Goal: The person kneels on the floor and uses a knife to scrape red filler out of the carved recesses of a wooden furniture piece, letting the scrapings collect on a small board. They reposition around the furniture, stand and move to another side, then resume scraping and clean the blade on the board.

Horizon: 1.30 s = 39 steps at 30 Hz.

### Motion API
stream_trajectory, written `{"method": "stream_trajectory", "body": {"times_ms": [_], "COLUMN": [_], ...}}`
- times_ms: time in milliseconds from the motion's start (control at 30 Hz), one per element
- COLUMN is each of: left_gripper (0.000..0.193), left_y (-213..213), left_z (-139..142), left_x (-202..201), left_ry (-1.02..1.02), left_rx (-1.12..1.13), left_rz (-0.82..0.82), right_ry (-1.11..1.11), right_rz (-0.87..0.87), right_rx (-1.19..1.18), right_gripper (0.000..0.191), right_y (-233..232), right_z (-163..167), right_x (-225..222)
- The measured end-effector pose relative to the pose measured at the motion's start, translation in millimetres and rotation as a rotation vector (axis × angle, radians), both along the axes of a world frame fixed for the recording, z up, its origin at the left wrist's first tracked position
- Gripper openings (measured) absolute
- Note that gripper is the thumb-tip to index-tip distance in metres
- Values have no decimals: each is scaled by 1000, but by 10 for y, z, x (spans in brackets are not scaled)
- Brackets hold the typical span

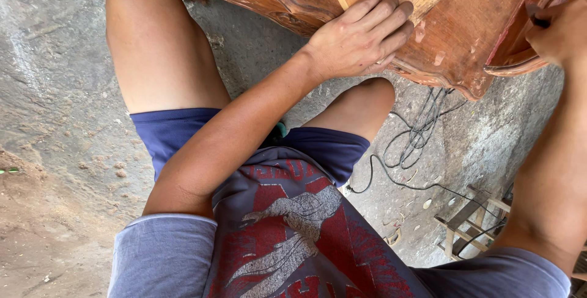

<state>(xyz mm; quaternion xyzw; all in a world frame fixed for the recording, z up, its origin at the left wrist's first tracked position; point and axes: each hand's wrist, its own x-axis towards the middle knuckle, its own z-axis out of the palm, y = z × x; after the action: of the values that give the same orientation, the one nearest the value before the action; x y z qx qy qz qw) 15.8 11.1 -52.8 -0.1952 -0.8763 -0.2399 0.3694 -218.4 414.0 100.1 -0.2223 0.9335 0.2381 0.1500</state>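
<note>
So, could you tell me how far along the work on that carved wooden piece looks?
Done: the carved wooden piece already has shaped, scrolled edges. In hand: the left hand braces it flat; the right hand grips a dark tool at its edge. Left: the surface remains bare wood with pale patches.

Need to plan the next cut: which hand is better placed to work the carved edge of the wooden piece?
Probably the right hand: it grips a dark tool at the carved wooden piece. The left hand lies flat, bracing it.
</note>
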Motion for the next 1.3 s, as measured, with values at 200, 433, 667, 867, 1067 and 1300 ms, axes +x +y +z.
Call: {"method": "stream_trajectory", "body": {"times_ms": [200, 433, 667, 867, 1067, 1300], "left_gripper": [48, 48, 47, 47, 48, 46], "left_y": [55, 50, 5, 29, 39, 56], "left_z": [-42, 16, 37, 23, 49, 58], "left_x": [-5, -5, -23, -20, -31, -53], "left_ry": [5, 28, 45, 35, 33, 45], "left_rx": [-23, 1, -4, -13, -9, -22], "left_rz": [31, 22, 23, -3, 1, 9], "right_ry": [-110, 108, 265, 242, 138, 407], "right_rz": [-21, 52, 227, 187, 156, 346], "right_rx": [548, 346, 287, 523, 574, 234], "right_gripper": [24, 24, 11, 16, 11, 2], "right_y": [6, 92, 126, 418, 620, 739], "right_z": [-228, 40, -168, -132, 123, -78], "right_x": [-24, 65, -173, 92, 472, 140]}}
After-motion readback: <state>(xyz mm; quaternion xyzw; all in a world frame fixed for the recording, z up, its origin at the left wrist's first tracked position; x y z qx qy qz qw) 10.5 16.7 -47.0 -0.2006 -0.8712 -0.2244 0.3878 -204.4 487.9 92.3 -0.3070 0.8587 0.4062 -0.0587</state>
